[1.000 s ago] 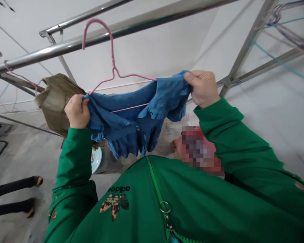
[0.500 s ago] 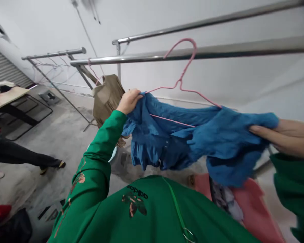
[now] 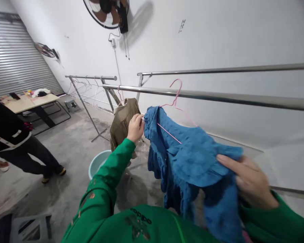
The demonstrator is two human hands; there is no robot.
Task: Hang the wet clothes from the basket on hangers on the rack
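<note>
A blue short blouse (image 3: 195, 155) with ruffled edges is on a pink wire hanger (image 3: 176, 98) in front of the metal rail. The hanger's hook rises above the rail; I cannot tell whether it rests on it. My left hand (image 3: 136, 128) has its fingers curled at the blouse's left shoulder, pinching its edge. At the other shoulder, my right hand (image 3: 250, 179) grips the cloth between thumb and fingers. The lower right of the blouse hangs in front of my body. Just beyond my left hand hangs a brown shirt (image 3: 123, 119) on another pink hanger.
The metal rail (image 3: 218, 98) runs across to the right, with a second rack (image 3: 91, 77) of hangers behind on the left. A light-blue basin (image 3: 97, 162) and a grey stool (image 3: 31, 229) stand low. A person (image 3: 15, 138) is at left near a table (image 3: 32, 103).
My view has tilted up and turned left, showing wall fans and more of the basin. My hands have come closer together, and the blouse now sags rather than being stretched wide.
</note>
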